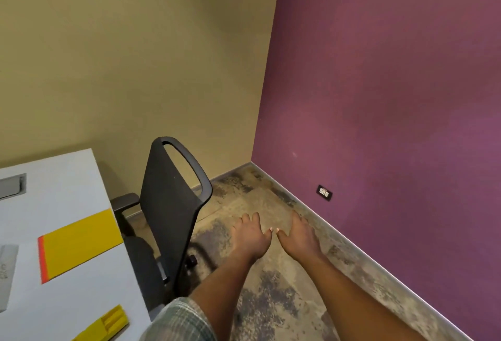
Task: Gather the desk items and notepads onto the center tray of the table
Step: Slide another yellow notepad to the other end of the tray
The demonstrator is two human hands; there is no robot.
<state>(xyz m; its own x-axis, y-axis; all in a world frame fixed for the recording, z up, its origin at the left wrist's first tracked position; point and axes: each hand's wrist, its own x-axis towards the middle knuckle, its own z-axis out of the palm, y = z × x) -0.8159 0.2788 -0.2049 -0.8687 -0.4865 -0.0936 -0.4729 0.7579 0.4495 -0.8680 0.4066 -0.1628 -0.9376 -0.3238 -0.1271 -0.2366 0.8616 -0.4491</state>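
Note:
A yellow notepad with an orange-red spine lies on the white table at the left. Near the table's front corner sits a yellow plastic desk item, cut off by the frame's bottom edge. A grey flat item shows at the far left edge. My left hand and my right hand are stretched out side by side over the floor, right of the table, thumbs almost touching. Both hold nothing, fingers relaxed and pointing away. No tray is in view.
A black office chair stands between the table and my hands. A grey recessed panel is set into the tabletop. Mottled carpet runs to the purple wall, which carries a socket.

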